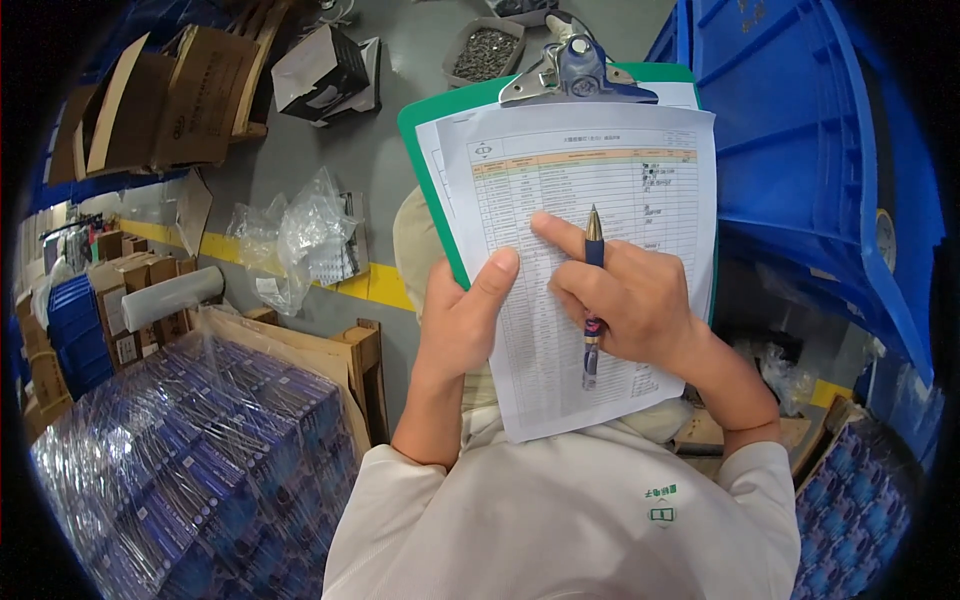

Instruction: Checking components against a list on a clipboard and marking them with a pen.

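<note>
A green clipboard (432, 120) with a metal clip (580, 78) at its far end lies tilted before me. Clipped to it are white sheets, the top one a printed table (560, 360) with handwriting in its right columns. My left hand (462, 318) grips the clipboard's left edge, thumb on top of the paper; its other fingers are hidden beneath. Over the sheet, my right hand (635, 300) holds a dark blue pen (594, 250) with a gold tip pointing away from me. Its index finger stretches out to a row near the sheet's middle.
Blue plastic bins (790, 130) rise close on the right. At the left stands a film-wrapped stack of blue boxes (230, 450). Clear plastic bags (300, 235), an open black-and-white box (325, 75) and a tub of small metal parts (487, 52) are on the floor. Cardboard boxes (190, 95) stand far left.
</note>
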